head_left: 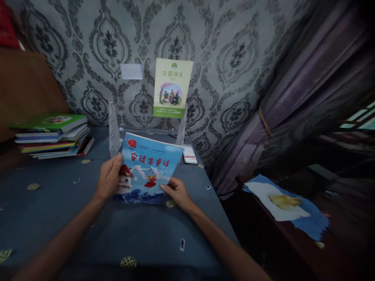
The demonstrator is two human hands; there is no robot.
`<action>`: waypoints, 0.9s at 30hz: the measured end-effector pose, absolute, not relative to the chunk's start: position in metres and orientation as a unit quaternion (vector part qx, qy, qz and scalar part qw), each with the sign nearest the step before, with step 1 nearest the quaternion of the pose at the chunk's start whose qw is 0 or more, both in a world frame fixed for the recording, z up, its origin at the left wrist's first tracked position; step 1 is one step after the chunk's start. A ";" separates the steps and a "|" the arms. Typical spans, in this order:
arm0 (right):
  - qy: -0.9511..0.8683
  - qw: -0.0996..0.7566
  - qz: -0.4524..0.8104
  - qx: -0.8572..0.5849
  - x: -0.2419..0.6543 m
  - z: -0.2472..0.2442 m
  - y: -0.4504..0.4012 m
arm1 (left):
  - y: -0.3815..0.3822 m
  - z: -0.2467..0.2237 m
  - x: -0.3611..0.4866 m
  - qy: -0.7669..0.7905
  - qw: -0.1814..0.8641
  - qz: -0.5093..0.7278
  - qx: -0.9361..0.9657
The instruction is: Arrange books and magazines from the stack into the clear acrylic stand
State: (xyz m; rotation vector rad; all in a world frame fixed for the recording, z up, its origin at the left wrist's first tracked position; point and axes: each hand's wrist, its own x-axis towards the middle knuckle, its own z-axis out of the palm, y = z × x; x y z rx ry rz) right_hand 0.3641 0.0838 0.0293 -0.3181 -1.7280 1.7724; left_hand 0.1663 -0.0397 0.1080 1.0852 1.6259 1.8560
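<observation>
A blue book [149, 168] with red Chinese characters on its cover is held up over the table, tilted, front cover toward me. My left hand [109, 177] grips its left edge, thumb near the cover's border. On the lower right edge my right hand [177, 191] pinches it, thumb on the front; the fingers behind the book are partly hidden. Behind it stands a clear plastic rack [115, 128], its lower part covered by the blue book. A pale green and yellow book [173, 88] stands upright at the rack's upper right.
A stack of books [55, 134] lies at the table's left. The dark blue tablecloth [96, 238] reaches the patterned wall. A small white box [190, 154] sits right of the rack. Beyond the right edge are a tied purple curtain [263, 117] and a blue cloth [310, 222].
</observation>
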 end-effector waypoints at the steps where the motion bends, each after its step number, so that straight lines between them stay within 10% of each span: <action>1: -0.659 0.325 0.667 -0.127 0.365 0.030 0.084 | -0.036 0.105 0.166 0.570 0.242 0.690 0.375; 27: -0.673 0.312 0.654 -0.148 0.365 0.023 0.076 | -0.034 0.062 0.155 0.539 0.473 0.649 0.255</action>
